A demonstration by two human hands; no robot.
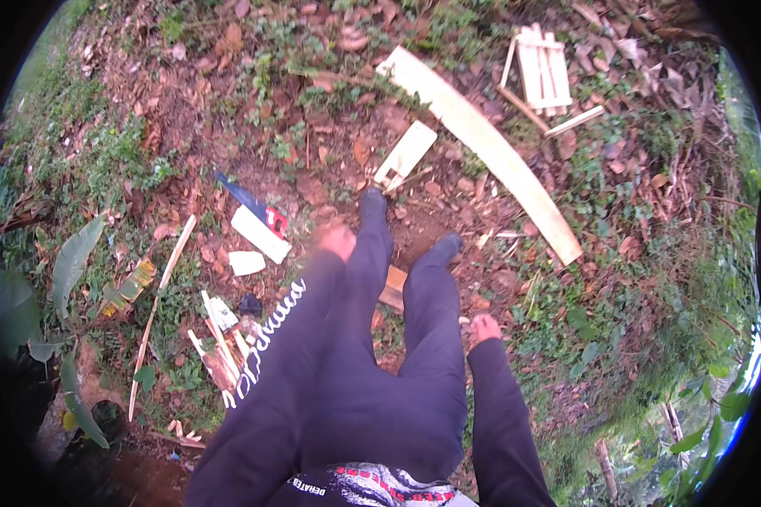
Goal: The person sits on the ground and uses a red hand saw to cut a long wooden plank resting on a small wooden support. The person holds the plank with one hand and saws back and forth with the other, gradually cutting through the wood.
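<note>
My left hand [338,242] hangs beside my left shin, blurred by motion, so its fingers do not show clearly. Nearest to it on the ground lies a handsaw [272,220] with a dark blue blade and a red grip, partly covered by a short pale board [260,237]. A smaller pale wood block [246,263] rests beside that board. My right hand [484,327] is low beside my right thigh, its fingers loosely curled in with nothing visible in them. It touches none of the wood.
A long pale plank [490,148] lies ahead to the right, with a slatted wooden frame [543,72] beyond it. Another short board [407,152] lies by my left foot. Wood scraps [220,351] and a long stick [162,304] are at left, among leaves and weeds.
</note>
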